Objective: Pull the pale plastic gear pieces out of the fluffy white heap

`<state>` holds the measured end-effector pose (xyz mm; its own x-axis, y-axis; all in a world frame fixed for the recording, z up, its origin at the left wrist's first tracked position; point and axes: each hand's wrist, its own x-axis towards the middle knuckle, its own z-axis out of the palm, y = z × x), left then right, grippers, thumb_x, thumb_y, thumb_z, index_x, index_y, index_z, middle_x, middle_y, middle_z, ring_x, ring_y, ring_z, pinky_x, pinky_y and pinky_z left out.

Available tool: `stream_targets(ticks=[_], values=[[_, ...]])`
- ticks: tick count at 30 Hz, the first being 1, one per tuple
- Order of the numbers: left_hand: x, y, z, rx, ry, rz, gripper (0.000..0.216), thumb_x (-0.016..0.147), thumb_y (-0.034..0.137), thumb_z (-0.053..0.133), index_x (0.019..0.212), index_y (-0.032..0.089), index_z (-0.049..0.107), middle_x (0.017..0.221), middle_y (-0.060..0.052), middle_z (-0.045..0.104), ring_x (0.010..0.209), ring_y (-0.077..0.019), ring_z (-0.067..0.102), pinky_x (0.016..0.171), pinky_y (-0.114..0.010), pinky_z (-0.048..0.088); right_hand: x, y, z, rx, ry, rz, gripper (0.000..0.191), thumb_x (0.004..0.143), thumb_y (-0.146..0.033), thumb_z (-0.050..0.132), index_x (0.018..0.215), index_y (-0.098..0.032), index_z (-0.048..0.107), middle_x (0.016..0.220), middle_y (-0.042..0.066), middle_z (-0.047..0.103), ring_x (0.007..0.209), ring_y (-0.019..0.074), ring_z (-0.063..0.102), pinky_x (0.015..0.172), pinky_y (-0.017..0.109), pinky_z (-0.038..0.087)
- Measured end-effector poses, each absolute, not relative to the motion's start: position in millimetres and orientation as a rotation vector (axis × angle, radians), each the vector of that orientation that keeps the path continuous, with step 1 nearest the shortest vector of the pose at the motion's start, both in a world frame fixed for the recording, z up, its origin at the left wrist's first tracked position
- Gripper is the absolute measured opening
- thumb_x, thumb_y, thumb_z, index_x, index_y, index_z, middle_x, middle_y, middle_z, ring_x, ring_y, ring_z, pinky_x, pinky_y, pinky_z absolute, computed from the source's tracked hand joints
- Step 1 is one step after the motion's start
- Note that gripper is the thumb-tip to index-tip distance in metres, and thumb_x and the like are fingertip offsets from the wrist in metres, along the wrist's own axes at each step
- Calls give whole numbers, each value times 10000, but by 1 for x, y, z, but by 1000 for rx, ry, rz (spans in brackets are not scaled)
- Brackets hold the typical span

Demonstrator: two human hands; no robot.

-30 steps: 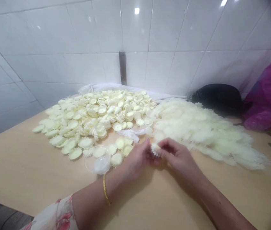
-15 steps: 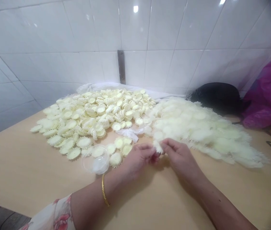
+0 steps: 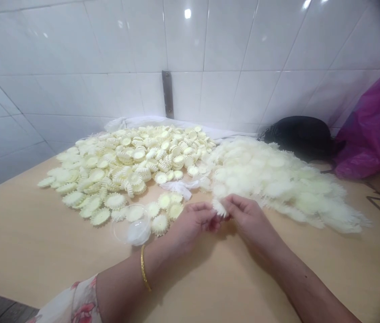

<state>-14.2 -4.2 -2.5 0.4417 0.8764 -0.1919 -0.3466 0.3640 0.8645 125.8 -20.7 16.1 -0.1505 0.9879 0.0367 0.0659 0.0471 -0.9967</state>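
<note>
Between my two hands is a small pale-cream disc with a toothed, petal-like rim [image 3: 220, 207], held above the table. My left hand [image 3: 196, 224] pinches its left side, with a gold bangle on that wrist. From the other side, the thumb and fingers of my right hand [image 3: 248, 217] close on the same disc. Beyond my left hand lie several loose yellowish scalloped discs [image 3: 160, 224], and a clear round lid or dish [image 3: 136, 229] with something whitish in it. Parts of the held disc are hidden by my fingers.
A big heap of cream scalloped discs [image 3: 136, 154] covers the table's back left. At the right spreads a pile of thinner, whiter discs [image 3: 277, 184]. A white plastic strip [image 3: 183, 187], a black object [image 3: 299, 134] and a magenta bag [image 3: 368, 130] lie behind, near the tiled wall.
The held disc has turned slightly, so that more of its toothed edge shows. Both hands keep nearly the same place; the whole view has shifted a little.
</note>
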Motion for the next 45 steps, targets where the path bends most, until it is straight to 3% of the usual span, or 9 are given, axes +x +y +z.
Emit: stream_targets(ticks=[5,11,18,22,26,36,42,45], values=[[-14,-5,-1,854,740,908,75,653,148,616,588,124,587,558,-30,533,550,-108,481,568,-258,352,128,-22,18,-1071,-1395,1314,231,775,-395,583,692,-180,571,623,5,617,611,163,592,653,310,479],[-14,-6,-2,882,742,889,81,660,183,628,616,122,597,561,-31,547,553,-110,490,601,-264,357,134,-11,1,-1142,-1316,1260,322,736,-472,589,624,-171,565,552,4,579,564,155,554,592,297,463],[-15,-5,1,836,730,914,67,643,185,640,623,127,612,564,-28,545,543,-110,487,592,-264,356,131,-17,11,-1106,-1396,1257,284,790,-435,546,682,-173,566,623,12,610,612,154,576,648,302,475],[-13,-8,6,807,774,938,76,626,145,631,569,126,584,523,-14,515,515,-97,459,561,-248,347,127,-23,18,-1180,-1524,1137,198,763,-376,594,787,-180,604,691,26,645,670,181,611,656,304,483],[-11,-10,11,784,772,950,96,647,124,589,552,121,575,520,-19,509,515,-95,456,551,-245,344,128,-21,18,-1268,-1679,943,248,839,-356,473,747,-189,631,751,47,637,755,197,592,703,310,454],[-13,-6,2,808,834,941,71,620,154,621,582,138,563,544,-30,552,539,-123,510,583,-270,367,131,-19,17,-1347,-1578,880,252,802,-336,489,615,-176,539,573,-15,503,575,138,465,553,254,362],[-13,-6,0,842,787,907,286,725,413,585,667,133,581,591,-41,549,548,-130,514,555,-275,376,127,-21,17,-1293,-1493,986,216,746,-350,587,628,-176,537,596,-10,535,590,140,490,577,262,388],[-12,-8,0,898,803,920,281,700,403,634,710,125,596,618,-33,549,536,-99,486,548,-253,361,128,-20,14,-1158,-1396,1190,219,730,-363,617,643,-173,549,608,-7,545,594,137,504,593,268,405]])
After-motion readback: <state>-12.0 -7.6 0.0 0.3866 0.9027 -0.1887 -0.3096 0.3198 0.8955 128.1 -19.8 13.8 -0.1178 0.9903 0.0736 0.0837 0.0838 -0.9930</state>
